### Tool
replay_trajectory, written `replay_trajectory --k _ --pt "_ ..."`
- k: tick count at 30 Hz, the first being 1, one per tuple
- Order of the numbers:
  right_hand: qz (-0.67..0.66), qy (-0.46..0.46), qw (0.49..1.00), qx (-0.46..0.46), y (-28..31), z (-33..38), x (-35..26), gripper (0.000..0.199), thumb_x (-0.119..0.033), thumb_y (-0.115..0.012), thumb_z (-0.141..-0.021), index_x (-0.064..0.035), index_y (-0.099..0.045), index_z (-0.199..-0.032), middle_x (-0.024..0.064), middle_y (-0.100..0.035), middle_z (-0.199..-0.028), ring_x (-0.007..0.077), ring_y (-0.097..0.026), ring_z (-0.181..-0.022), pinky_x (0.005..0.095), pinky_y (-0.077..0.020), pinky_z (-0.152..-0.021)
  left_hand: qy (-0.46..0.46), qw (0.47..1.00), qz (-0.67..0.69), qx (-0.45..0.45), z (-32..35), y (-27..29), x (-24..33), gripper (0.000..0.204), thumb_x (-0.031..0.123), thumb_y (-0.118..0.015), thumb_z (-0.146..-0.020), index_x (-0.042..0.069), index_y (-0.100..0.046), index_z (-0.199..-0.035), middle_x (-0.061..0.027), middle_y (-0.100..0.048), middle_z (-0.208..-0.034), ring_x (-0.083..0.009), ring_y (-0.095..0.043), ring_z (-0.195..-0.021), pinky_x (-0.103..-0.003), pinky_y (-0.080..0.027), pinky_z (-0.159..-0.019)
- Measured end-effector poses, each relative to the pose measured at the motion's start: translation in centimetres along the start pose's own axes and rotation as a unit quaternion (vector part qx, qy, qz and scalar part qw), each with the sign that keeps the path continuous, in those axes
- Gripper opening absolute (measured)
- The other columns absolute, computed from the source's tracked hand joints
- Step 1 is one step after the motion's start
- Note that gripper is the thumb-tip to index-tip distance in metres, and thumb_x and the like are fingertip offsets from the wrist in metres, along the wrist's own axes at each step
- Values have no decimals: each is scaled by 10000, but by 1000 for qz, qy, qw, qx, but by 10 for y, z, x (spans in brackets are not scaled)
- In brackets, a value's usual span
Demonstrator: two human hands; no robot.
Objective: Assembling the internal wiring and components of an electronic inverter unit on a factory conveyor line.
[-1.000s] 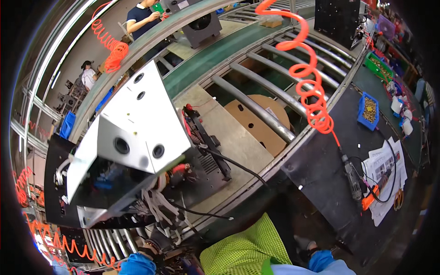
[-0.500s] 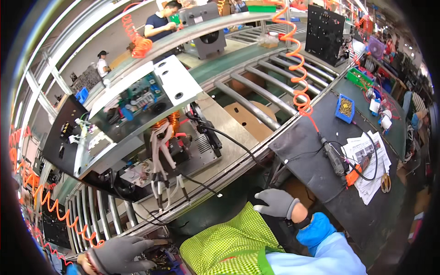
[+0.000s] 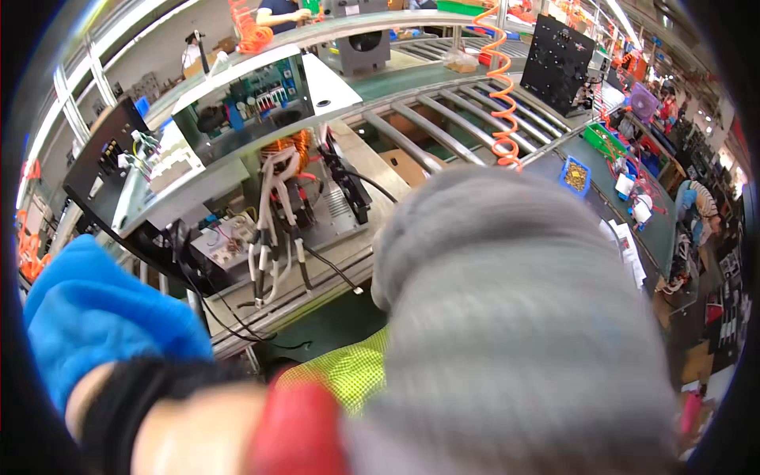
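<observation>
My left hand (image 3: 518, 317) is raised very close in front of me, in a grey knit glove with a red cuff. Motion smears its fingers, so I cannot tell their state or whether they hold anything. A black band circles the wrist, below a blue sleeve (image 3: 111, 313). My right hand does not show. Beyond the glove, on the left, sits an opened machine (image 3: 229, 194) with circuit boards inside a metal housing. An orange-copper coil (image 3: 286, 150) and white-sleeved cables (image 3: 273, 202) hang beneath it. Black leads trail over the line's edge.
A roller conveyor (image 3: 431, 131) runs past the machine toward the far right. An orange coiled hose (image 3: 504, 103) hangs above it. On the right are a blue tray of small brass-coloured parts (image 3: 575, 176), a green bin (image 3: 604, 141) and papers (image 3: 631, 252) half hidden by my glove.
My left hand has risen from the lower left to close before the view, covering much of the bench. My right hand has gone out of sight. The view has shifted slightly.
</observation>
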State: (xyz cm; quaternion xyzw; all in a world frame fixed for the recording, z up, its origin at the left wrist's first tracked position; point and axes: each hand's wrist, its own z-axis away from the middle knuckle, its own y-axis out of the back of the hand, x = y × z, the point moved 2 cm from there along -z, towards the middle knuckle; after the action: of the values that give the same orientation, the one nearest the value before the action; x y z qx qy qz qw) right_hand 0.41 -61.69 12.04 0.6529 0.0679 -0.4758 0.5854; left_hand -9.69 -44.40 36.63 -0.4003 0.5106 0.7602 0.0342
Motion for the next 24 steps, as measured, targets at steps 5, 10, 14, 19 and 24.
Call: replay_trajectory --k 5,10,14,19,24 --pt "-77 -71 993 -48 -14 -10 4 512 -567 -622 -878 -97 -728 -1053 174 -726 -956 384 -700 -912 494 -565 -795 13 999 16 31 15 8 12 348 363 -630 -946 21 -673 -993 -133 -685 -833 -285 -717 -756 -436 -567 -607" --pt "284 -26 951 -117 -17 -10 -50 543 -562 -571 -933 -54 -702 -1074 157 -707 -1021 359 -673 -985 496 -548 -824 26 998 27 44 32 6 16 358 365 -626 -954 16 -671 -1016 -135 -685 -854 -282 -713 -765 -425 -566 -614" --pt "297 17 950 -96 -13 -21 -75 547 -566 -565 -936 -56 -701 -1079 157 -700 -998 357 -673 -961 487 -547 -817 47 998 25 40 49 3 15 366 367 -624 -960 11 -670 -1034 -135 -686 -871 -280 -710 -773 -416 -565 -620" --pt "308 20 944 -119 -15 -37 -81 540 -558 -558 -948 -57 -685 -1104 176 -703 -1045 355 -673 -1007 471 -546 -833 98 994 27 35 80 -1 10 377 370 -620 -967 6 -668 -1056 -137 -686 -891 -277 -707 -782 -405 -564 -628" --pt "270 110 947 -137 -15 -67 -99 450 -490 -609 -902 -70 -713 -1026 189 -723 -965 379 -696 -894 477 -560 -762 150 986 69 18 119 -7 10 388 372 -617 -975 1 -666 -1079 -138 -687 -912 -274 -704 -792 -393 -563 -635"
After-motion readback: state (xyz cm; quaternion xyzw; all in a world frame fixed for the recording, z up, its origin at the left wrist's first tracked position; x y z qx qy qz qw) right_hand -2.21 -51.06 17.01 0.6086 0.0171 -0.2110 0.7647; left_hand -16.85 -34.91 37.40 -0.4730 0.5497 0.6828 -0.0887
